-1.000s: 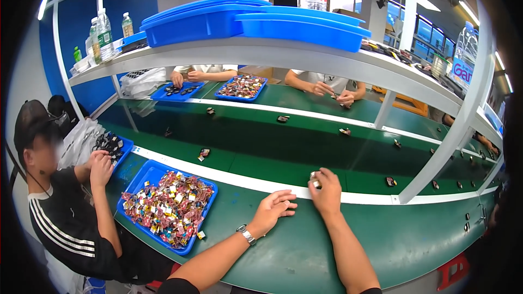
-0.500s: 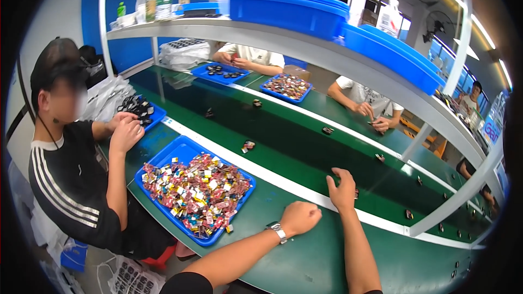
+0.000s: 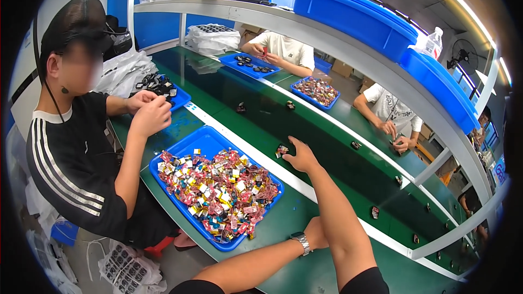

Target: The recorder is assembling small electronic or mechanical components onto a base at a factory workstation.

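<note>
The right hand [image 3: 301, 157] is spread wide, and a small part [image 3: 281, 151] lies on the green belt [image 3: 261, 130] just to its left, though I cannot tell if they touch. The part looks light, with thin bits that may bend or break, so a soft pinch on its sides seems best. The left hand [image 3: 316, 232] is below, half hidden by the right arm [image 3: 339, 212], so I cannot tell if it holds anything.
</note>
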Tool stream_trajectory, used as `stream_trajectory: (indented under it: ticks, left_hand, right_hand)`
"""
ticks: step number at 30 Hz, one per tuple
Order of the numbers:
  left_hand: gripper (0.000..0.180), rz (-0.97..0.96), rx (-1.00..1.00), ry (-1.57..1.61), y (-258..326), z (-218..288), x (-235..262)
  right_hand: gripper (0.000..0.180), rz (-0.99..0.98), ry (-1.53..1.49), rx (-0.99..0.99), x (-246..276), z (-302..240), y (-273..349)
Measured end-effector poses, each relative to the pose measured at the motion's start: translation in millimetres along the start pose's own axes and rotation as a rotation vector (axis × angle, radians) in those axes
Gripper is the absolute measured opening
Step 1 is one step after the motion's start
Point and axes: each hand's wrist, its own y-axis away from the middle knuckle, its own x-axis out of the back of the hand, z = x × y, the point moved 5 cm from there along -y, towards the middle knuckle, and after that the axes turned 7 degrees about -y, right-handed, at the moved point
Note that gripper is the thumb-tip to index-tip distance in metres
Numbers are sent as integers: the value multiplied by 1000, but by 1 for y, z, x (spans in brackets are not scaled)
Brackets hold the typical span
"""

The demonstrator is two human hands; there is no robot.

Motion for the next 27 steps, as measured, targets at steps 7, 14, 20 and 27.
stream_trajectory:
  ticks: [7,14,20,27]
  left_hand:
    - [33,284,-271,-27,0,6,-15]
    - [32,-145,53,-127,-11,14,12]
    - [35,-35,51,-44,-12,12,14]
    - [41,-438,291,529,-3,19,-14]
  right_hand:
    - [56,66,-183,-34,11,3,8]
    - [56,171,-494,-22,95,-13,90]
    - [59,247,-400,-130,178,4,267]
    - [66,234,-409,-124,167,-9,359]
